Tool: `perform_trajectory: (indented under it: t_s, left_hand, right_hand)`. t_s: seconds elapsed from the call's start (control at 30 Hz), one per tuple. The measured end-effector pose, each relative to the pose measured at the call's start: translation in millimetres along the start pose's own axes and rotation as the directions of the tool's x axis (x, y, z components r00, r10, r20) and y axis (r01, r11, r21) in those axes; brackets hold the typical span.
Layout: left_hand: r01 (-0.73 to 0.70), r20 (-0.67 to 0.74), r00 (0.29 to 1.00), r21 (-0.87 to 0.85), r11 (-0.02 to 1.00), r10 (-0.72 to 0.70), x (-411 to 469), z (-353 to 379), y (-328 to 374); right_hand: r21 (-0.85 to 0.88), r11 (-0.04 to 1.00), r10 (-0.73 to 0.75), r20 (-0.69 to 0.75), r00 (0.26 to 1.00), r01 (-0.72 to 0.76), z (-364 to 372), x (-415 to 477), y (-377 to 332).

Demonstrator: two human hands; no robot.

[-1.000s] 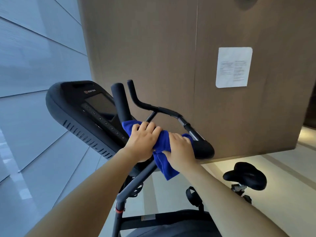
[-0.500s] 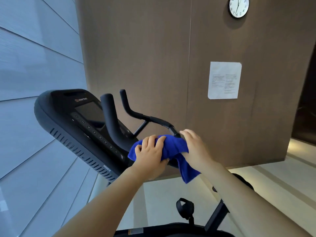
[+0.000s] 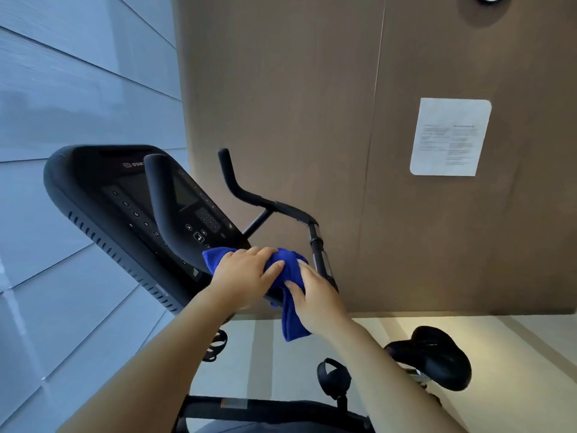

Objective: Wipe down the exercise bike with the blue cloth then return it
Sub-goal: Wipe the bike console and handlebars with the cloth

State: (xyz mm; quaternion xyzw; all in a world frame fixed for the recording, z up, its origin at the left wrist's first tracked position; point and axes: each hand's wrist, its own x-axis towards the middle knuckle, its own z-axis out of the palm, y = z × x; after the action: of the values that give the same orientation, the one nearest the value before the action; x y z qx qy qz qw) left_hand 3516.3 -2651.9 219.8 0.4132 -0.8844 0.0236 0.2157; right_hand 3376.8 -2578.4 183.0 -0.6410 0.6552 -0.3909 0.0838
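The black exercise bike fills the lower middle, with its console (image 3: 125, 195) at left and its handlebar (image 3: 274, 207) bending toward the brown wall. A blue cloth (image 3: 288, 260) is bunched over the near part of the handlebar, one end hanging down. My left hand (image 3: 246, 276) lies on top of the cloth with fingers curled over it. My right hand (image 3: 315, 295) grips the cloth's hanging part from the right. The bar under the cloth is hidden.
The black saddle (image 3: 437, 357) sits low at right, a pedal strap (image 3: 332, 379) below the hands. A brown panel wall with a white paper notice (image 3: 449, 137) stands close behind the bike. A grey-blue panelled wall (image 3: 62, 89) runs along the left; pale floor lies beneath.
Both hands and the cloth have stayed on the handlebar, the hands closing together over the cloth. The view swung, so the console and saddle show differently.
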Motion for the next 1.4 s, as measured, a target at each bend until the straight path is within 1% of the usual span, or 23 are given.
perform_trajectory:
  t_s: [0.07,0.17,0.23,0.27,0.3,0.37,0.4,0.47,0.53,0.67,0.77,0.8,0.87,0.9,0.97,1.0,1.07,1.13,1.23,1.4]
  left_hand:
    - [-0.011,-0.044,0.999,-0.009,1.0,0.01,-14,0,7]
    - [-0.081,-0.173,0.982,-0.041,0.996,0.073,-41,7,18]
    - [-0.086,-0.236,0.97,-0.073,0.994,0.067,-56,15,25]
    - [-0.064,-0.244,0.969,-0.081,0.995,0.043,-59,19,27]
    - [-0.034,-0.234,0.972,-0.081,0.996,0.014,-58,21,28]
    - [0.048,-0.165,0.985,-0.065,0.997,-0.058,-45,17,28]
    - [0.092,-0.113,0.989,-0.043,0.995,-0.096,-36,13,28]
    - [0.154,-0.01,0.988,0.008,0.988,-0.154,-22,3,29]
    - [0.162,0.023,0.986,0.036,0.986,-0.163,-18,-2,35]
    - [0.127,-0.094,0.988,0.021,0.992,-0.124,-47,5,47]
    - [0.097,-0.091,0.992,0.054,0.994,-0.092,-73,16,52]
    - [0.099,-0.082,0.992,0.05,0.994,-0.095,-79,18,54]
    - [0.103,-0.083,0.992,0.037,0.994,-0.1,-81,18,55]
    - [0.103,-0.087,0.991,0.048,0.994,-0.098,-80,16,55]
    - [0.118,-0.084,0.991,0.117,0.986,-0.109,-73,15,53]
    - [0.144,-0.073,0.988,0.139,0.98,-0.135,-71,16,51]
    - [0.187,-0.045,0.982,0.172,0.967,-0.182,-70,23,49]
    - [0.174,-0.047,0.985,0.225,0.959,-0.168,-74,33,45]
    - [0.152,-0.09,0.987,0.228,0.962,-0.135,-77,42,39]
    - [0.163,-0.148,0.978,0.086,0.983,-0.149,-72,43,45]
  right_hand:
    - [0.004,0.998,-0.061,-0.036,0.997,0.061,-5,-10,4]
    - [0.003,0.983,-0.181,-0.064,0.981,0.182,-10,-24,10]
    - [-0.05,0.969,-0.242,-0.027,0.97,0.24,-9,-27,12]
    - [-0.096,0.963,-0.251,0.025,0.968,0.252,-11,-26,10]
    - [-0.162,0.954,-0.238,0.104,0.966,0.252,-14,-21,8]
    - [-0.294,0.923,-0.167,0.281,0.945,0.25,-25,-3,0]
    - [-0.314,0.916,-0.133,0.348,0.928,0.25,-32,6,-5]
    - [-0.29,0.929,-0.089,0.423,0.902,0.228,-43,18,-9]
    - [-0.266,0.938,-0.09,0.429,0.899,0.221,-45,16,-7]
    - [-0.257,0.929,-0.159,0.372,0.915,0.266,-41,-10,4]
    - [-0.27,0.928,-0.156,0.344,0.926,0.257,-38,-31,11]
    - [-0.244,0.943,-0.134,0.349,0.927,0.228,-38,-36,12]
    - [-0.166,0.978,-0.057,0.355,0.933,0.123,-39,-40,7]
    - [-0.125,0.99,-0.026,0.331,0.943,0.071,-37,-40,2]
    - [-0.078,0.997,0.002,0.221,0.975,0.015,-26,-34,-7]
    - [-0.094,0.995,-0.006,0.169,0.986,0.022,-17,-32,-9]
    - [-0.192,0.979,-0.051,0.083,0.995,0.066,3,-33,-7]
    - [-0.232,0.968,-0.091,0.005,0.996,0.09,19,-37,3]
    - [-0.212,0.968,-0.155,-0.076,0.985,0.136,28,-36,16]
    - [-0.081,0.981,-0.186,-0.09,0.978,0.179,26,-26,23]
